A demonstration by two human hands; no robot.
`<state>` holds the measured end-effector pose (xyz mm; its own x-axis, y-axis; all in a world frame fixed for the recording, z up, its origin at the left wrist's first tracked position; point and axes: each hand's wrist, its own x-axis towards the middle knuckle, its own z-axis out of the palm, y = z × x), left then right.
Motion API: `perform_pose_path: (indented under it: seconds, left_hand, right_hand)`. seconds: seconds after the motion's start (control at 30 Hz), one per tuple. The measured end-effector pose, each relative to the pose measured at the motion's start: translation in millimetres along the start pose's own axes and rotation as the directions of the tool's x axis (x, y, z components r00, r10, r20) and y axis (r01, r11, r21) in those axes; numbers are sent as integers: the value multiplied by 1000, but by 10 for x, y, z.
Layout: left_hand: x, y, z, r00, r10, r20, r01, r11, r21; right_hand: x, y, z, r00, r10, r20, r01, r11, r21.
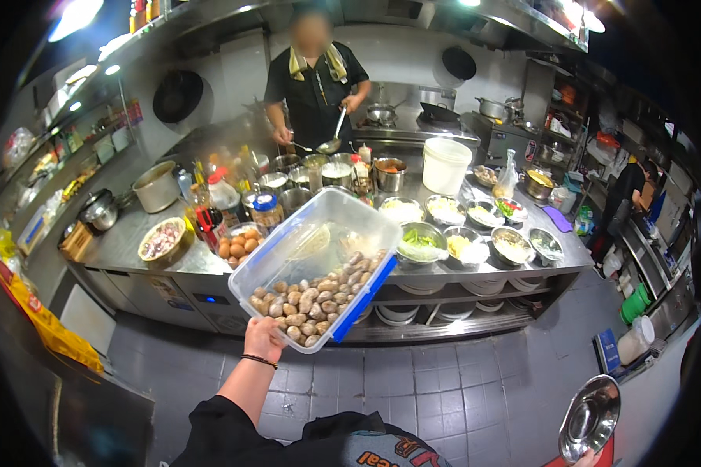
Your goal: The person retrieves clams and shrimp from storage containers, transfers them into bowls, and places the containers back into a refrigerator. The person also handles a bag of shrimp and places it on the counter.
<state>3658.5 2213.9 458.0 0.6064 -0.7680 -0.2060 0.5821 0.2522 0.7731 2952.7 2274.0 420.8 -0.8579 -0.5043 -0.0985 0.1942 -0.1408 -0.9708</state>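
My left hand (264,340) grips the near corner of a clear plastic tub (295,248) with a blue side latch. The tub is tilted, and many small brown, white-mottled, egg-shaped pieces (309,305) lie heaped along its lower side. Whether these are potatoes or coated eggs I cannot tell. Far off at the lower right, my right hand (587,459) holds the rim of a shiny stainless steel bowl (590,417). That bowl is tipped on its side, and only the fingertips show. The tub is held up in front of the counter.
Across the steel counter (204,257) stand brown eggs (239,247), bottles, a white bucket (446,166) and several bowls of cut food (422,244). Behind it a person (315,87) holds a ladle (330,145). Another person (622,201) bends at the right. Grey tiles (397,379) cover the floor.
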Motion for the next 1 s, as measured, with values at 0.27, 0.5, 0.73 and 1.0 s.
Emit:
perform_pose_path:
  seconds: [0.27,0.5,0.73,1.0]
  left_hand:
    - [141,385,-236,990,136,-48,-136,991,-4]
    - [5,520,-219,994,92,-54,-92,996,16]
    - [60,584,-245,995,72,-65,-72,997,-5]
    - [-58,256,412,992,-13,125,-18,970,242]
  right_hand:
    - [108,305,125,999,-41,30,43,996,-76]
    - [97,330,128,996,-71,44,76,992,-105]
    - [-14,356,115,993,-99,60,103,991,-80]
    - [-667,78,534,998,-14,58,1,976,219]
